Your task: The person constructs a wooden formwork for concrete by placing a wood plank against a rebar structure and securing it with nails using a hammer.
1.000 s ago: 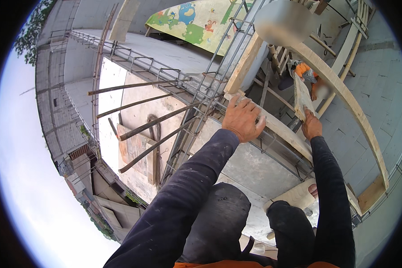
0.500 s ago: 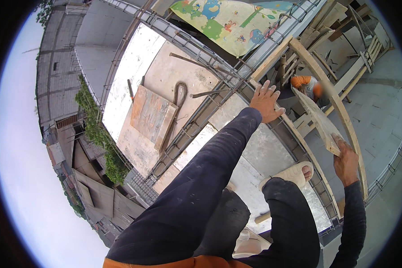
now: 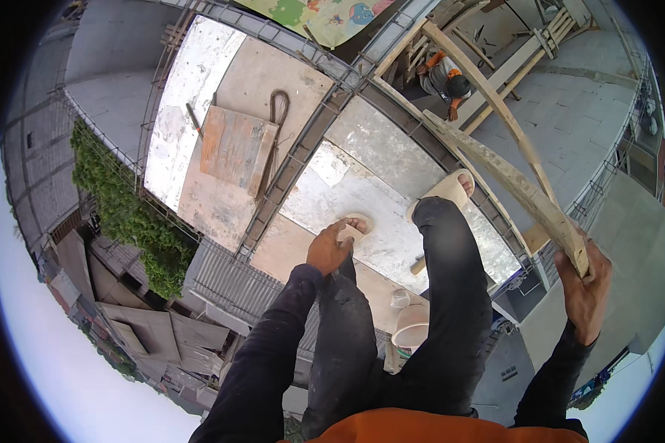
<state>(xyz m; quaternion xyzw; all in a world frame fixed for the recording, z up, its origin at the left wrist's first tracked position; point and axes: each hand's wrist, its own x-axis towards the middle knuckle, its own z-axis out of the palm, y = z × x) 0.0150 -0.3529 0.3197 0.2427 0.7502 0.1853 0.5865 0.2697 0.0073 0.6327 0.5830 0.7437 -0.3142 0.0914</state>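
Note:
My right hand (image 3: pixel 585 284) grips the near end of a long, worn wooden board (image 3: pixel 521 188). The board slants away to the upper left, across the timber frame around the opening. My left hand (image 3: pixel 331 249) is at my left knee, its fingers loosely stretched forward with nothing seen in them. Past its fingertips is my left sandal (image 3: pixel 358 224). My right sandal (image 3: pixel 443 190) stands on the panels by the rebar-lined edge.
A co-worker (image 3: pixel 449 83) crouches below, inside the opening framed by timber beams (image 3: pixel 488 88). Rebar cages (image 3: pixel 295 159) run between the panels (image 3: pixel 377 140). A wooden panel (image 3: pixel 236 151) and bent wire (image 3: pixel 279 103) lie left. A bucket (image 3: pixel 411 325) stands between my legs.
My left hand has drawn back from the timber frame to my knee. My right hand has pulled the board nearer and up, over the frame. The view has shifted.

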